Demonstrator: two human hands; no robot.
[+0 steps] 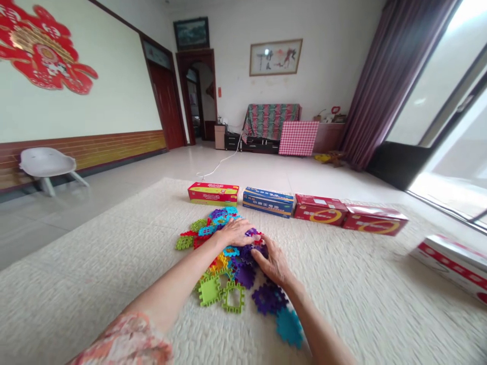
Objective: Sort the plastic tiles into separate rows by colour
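A heap of interlocking plastic building pieces in several colours lies on the cream textured mat. My left hand (238, 231) rests flat over the upper part of the heap, palm down with fingers stretched toward the right. Beside it, my right hand (273, 259) curves at the heap's right edge, thumb and fingers apart around purple pieces. Green square pieces (210, 291) lie at the near side, with a purple gear-shaped piece (269, 299) to their right. A blue gear-shaped piece (289, 327) sits by my right forearm. Both palms hide some pieces.
Beyond the heap stand a red and yellow box (213, 194), a blue box (268, 203) and two dark red boxes (319, 210) in a row. Another red and white box (452, 266) lies at the right. A white chair (49, 163) stands by the left wall.
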